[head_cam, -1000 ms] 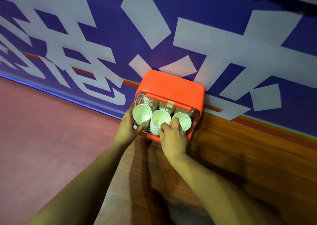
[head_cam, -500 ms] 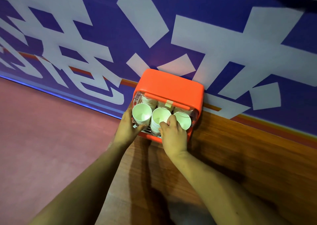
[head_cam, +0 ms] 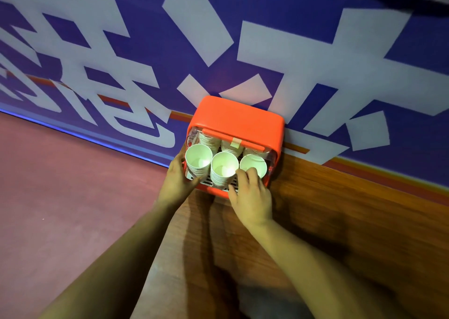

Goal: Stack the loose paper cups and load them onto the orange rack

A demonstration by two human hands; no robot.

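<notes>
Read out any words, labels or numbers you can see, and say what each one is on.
Blue wall banner: huge white characters, cut off by the frame and skewed; I cannot read them.
Orange rack: no lettering shows.
Paper cups: no print shows.

The orange plastic rack [head_cam: 238,117] hides most of the back row of stacked white paper cups [head_cam: 209,140] under its roof, the right hand [head_cam: 252,194] covers the right front stack of white paper cups [head_cam: 254,164] below its rim, and the fingertips of the left hand [head_cam: 177,181] vanish behind the rack.
</notes>
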